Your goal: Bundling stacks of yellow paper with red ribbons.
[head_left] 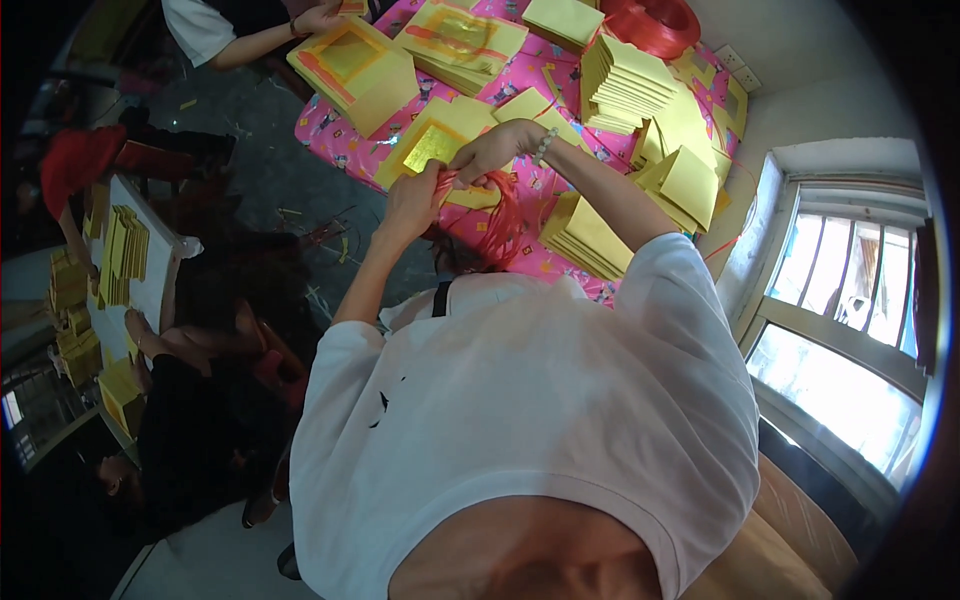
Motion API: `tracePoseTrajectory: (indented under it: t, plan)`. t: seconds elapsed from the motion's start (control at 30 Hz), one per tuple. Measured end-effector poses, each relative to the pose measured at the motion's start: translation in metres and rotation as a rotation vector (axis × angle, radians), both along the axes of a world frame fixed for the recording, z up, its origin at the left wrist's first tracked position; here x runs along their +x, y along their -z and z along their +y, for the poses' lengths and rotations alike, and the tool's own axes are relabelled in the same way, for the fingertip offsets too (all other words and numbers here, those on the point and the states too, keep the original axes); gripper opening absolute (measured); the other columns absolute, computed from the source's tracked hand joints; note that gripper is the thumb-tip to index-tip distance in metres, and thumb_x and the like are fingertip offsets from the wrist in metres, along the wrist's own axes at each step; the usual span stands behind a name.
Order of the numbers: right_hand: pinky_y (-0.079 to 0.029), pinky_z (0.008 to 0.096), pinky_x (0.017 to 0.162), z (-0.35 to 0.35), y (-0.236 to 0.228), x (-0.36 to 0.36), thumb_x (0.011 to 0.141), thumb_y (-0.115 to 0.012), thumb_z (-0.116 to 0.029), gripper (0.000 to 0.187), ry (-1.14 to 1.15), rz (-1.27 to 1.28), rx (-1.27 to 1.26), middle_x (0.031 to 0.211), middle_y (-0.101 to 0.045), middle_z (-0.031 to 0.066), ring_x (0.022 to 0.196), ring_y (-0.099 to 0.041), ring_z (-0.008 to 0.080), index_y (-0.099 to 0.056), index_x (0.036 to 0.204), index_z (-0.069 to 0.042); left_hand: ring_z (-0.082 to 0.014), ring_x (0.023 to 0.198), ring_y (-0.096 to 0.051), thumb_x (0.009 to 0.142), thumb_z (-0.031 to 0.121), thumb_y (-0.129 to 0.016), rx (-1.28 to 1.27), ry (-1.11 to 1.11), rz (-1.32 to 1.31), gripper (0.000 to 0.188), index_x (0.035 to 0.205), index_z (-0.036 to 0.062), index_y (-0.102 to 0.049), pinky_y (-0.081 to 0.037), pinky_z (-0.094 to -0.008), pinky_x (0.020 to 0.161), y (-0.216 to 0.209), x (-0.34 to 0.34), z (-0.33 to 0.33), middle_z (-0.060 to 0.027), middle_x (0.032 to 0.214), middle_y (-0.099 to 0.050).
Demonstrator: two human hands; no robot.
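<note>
Both my hands are at the edge of a table with a pink patterned cover (340, 120), holding a bundle of loose red plastic strings (505, 225). My left hand (410, 205) is closed with its fingertips pinching the strings at their upper end. Beside it my right hand (494, 150), with a beaded bracelet at the wrist, bends down and grips the same strands. The bundle hangs toward me over the table's edge. Just beyond my hands lies yellow paper with an orange-framed gold foil square (430, 148), partly covered by my fingers.
Fanned stacks of yellow paper (625, 85) and folded yellow sheets (585, 238) stand to the right. A coil of red string (652, 25) sits at the back. Across the table a person handles yellow paper (355, 75). More people work at a white table (165, 240) on the left.
</note>
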State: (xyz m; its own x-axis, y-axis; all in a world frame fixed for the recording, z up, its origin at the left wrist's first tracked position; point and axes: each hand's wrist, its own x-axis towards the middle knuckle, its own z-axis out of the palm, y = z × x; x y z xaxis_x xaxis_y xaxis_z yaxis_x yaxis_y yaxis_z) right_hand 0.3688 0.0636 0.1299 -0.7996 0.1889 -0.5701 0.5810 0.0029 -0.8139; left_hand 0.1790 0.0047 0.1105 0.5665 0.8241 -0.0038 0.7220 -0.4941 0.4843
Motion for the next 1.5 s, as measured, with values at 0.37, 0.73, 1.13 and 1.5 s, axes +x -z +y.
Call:
tracePoseTrajectory:
  t: [0.37,0.73,1.13,1.5]
  plan:
    - [-0.038,0.0233,0.064,0.006,0.025,0.033,0.089,-0.047,-0.032,0.032,0.007,0.023,-0.046,0.064,-0.047,-0.0026,0.064,-0.046,0.0079,-0.051,0.079,-0.003,-0.0395,0.071,-0.056,0.076,0.003,-0.051,0.003,-0.355,0.073,0.027,0.102,0.0081,-0.043,-0.043,-0.0485,0.062,0.061,-0.121,-0.036,-0.0194,0.075,-0.059]
    - [-0.041,0.0240,0.057,0.021,0.003,0.045,0.087,-0.051,-0.030,0.030,-0.027,-0.075,-0.060,0.060,-0.045,-0.0028,0.057,-0.046,0.0085,-0.051,0.078,-0.002,-0.0395,0.071,-0.057,0.080,0.004,-0.047,-0.025,-0.446,0.024,0.022,0.101,0.0077,-0.041,-0.043,-0.0477,0.058,0.111,-0.154,-0.058,-0.0192,0.075,-0.059]
    - [-0.041,0.0244,0.060,0.008,-0.006,0.006,0.088,-0.048,-0.031,0.031,0.003,-0.092,0.081,0.071,-0.046,-0.0007,0.063,-0.044,0.0102,-0.051,0.089,0.000,-0.0358,0.098,-0.052,0.074,0.034,-0.062,0.296,0.142,-0.204,0.064,0.121,0.0007,-0.035,-0.039,-0.0467,0.081,-0.008,0.009,0.007,-0.0226,0.105,-0.052]
    - [-0.041,0.0242,0.059,0.012,0.004,0.055,0.088,-0.050,-0.028,0.025,0.114,-0.068,-0.080,0.064,-0.045,-0.0036,0.062,-0.045,0.0080,-0.048,0.079,-0.004,-0.0416,0.066,-0.056,0.081,0.008,-0.048,0.083,-0.151,0.099,0.020,0.100,0.0045,-0.043,-0.042,-0.0503,0.057,0.034,-0.077,0.010,-0.0231,0.069,-0.057]
